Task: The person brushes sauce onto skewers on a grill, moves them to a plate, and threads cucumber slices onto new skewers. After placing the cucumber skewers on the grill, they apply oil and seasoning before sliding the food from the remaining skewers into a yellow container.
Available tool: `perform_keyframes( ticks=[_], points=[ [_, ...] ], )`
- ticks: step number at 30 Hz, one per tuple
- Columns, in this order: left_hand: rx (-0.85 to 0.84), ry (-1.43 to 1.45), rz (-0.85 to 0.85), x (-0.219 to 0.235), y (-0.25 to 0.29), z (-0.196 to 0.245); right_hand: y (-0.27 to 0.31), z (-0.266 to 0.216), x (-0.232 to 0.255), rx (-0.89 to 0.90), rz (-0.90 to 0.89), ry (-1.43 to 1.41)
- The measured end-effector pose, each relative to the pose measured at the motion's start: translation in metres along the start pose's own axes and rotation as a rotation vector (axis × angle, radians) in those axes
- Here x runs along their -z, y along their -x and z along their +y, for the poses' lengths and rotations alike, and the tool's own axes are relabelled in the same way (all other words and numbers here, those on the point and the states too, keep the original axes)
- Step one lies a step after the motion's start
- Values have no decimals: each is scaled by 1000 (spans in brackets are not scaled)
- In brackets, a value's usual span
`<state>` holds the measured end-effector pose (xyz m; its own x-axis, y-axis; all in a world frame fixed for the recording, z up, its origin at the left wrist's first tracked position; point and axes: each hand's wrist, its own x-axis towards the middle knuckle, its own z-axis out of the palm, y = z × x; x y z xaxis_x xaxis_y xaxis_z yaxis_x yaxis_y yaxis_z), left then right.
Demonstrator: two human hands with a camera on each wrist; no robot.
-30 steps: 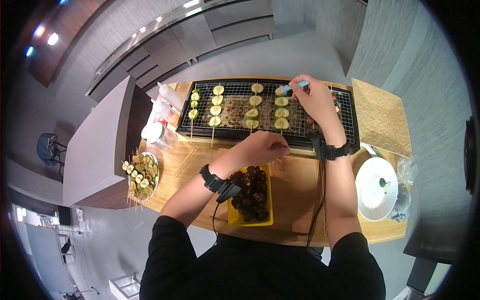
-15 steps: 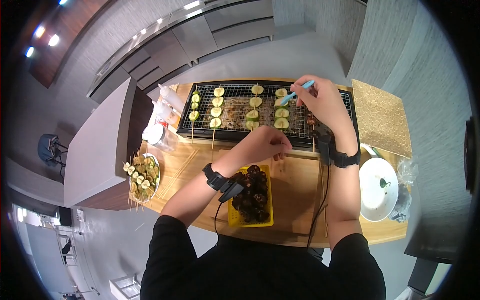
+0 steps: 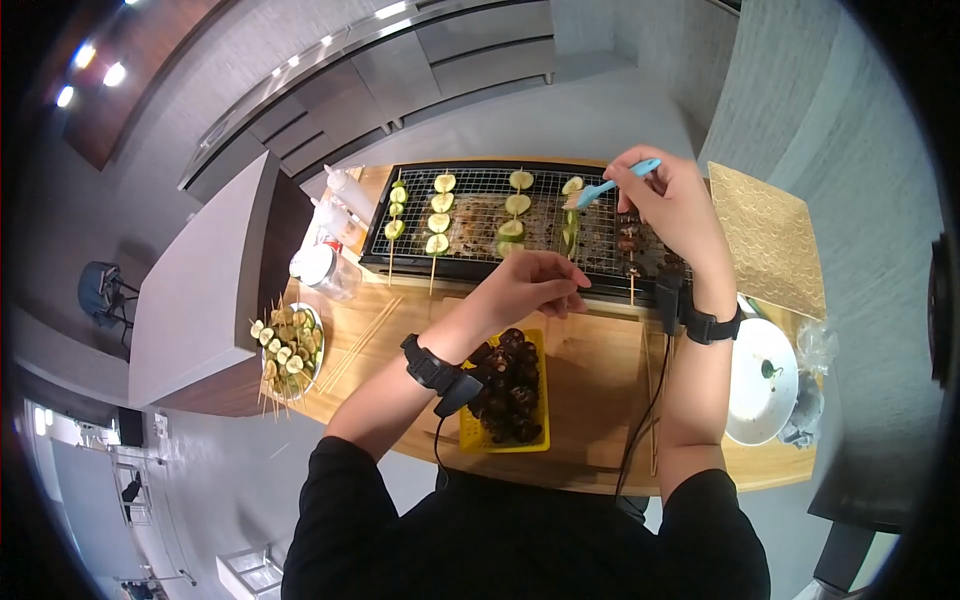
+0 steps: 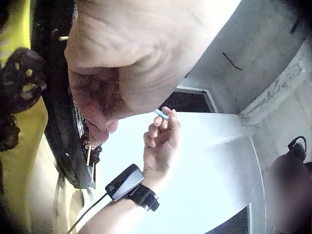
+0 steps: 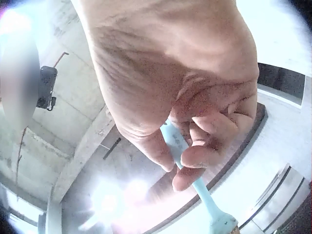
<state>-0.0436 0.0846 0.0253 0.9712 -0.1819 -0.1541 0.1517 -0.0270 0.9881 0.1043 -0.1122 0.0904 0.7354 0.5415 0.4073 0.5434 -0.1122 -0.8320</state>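
Over the black grill (image 3: 470,264), my right hand (image 3: 675,205) pinches a light blue basting brush (image 3: 622,180). Its bristles point left, at the upper part of a zucchini skewer (image 3: 570,230). The lower slices on that skewer stand edge-on. At the grill's front edge my left hand (image 3: 535,290) has curled fingers at the skewer's lower end and pinches it; the stick is mostly hidden there. In the right wrist view, thumb and fingers close on the brush handle (image 5: 202,192). More zucchini skewers (image 3: 439,215) lie to the left, and a dark meat skewer (image 3: 628,240) to the right.
A yellow basket (image 3: 546,400) of dark glazed pieces stands below my left hand. Farther left are a plate of zucchini skewers (image 3: 290,345), a jar (image 3: 330,272) and squeeze bottles (image 3: 340,222). A white bowl (image 3: 750,410) and a gold board (image 3: 768,240) sit right.
The brush has moved right and toward me, off the top slice, with its bristles showing. The skewer beneath has turned from flat slices to edge-on. My left hand has shifted slightly right.
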Motion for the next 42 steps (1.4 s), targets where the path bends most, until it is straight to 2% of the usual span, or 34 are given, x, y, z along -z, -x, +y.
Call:
perform_keyframes(
  ticks=[7, 10, 13, 19, 22, 28, 34, 37, 42],
  points=[
    [6, 12, -15, -2, -3, -1, 0, 1, 2, 8, 12, -7],
    [29, 86, 2, -4, -1, 1, 1, -2, 2, 0, 16, -19],
    [9, 281, 14, -4, -2, -8, 1, -4, 3, 0, 21, -3],
    [44, 416, 34, -9, 1, -9, -1, 0, 2, -12, 26, -3],
    [-4, 475, 62, -12, 4, -10, 1, -3, 3, -26, 24, 8],
    [-41, 423, 95, -13, 5, -14, 2, -6, 7, -45, -18, -39],
    [51, 402, 63, -17, 9, -9, 3, -7, 7, -42, -38, -33],
    [99, 328, 17, -18, 10, 0, 3, -9, 14, -90, -110, 22],
    [123, 291, -44, -18, 5, -1, 8, -8, 11, -119, -241, -71]
  ],
)
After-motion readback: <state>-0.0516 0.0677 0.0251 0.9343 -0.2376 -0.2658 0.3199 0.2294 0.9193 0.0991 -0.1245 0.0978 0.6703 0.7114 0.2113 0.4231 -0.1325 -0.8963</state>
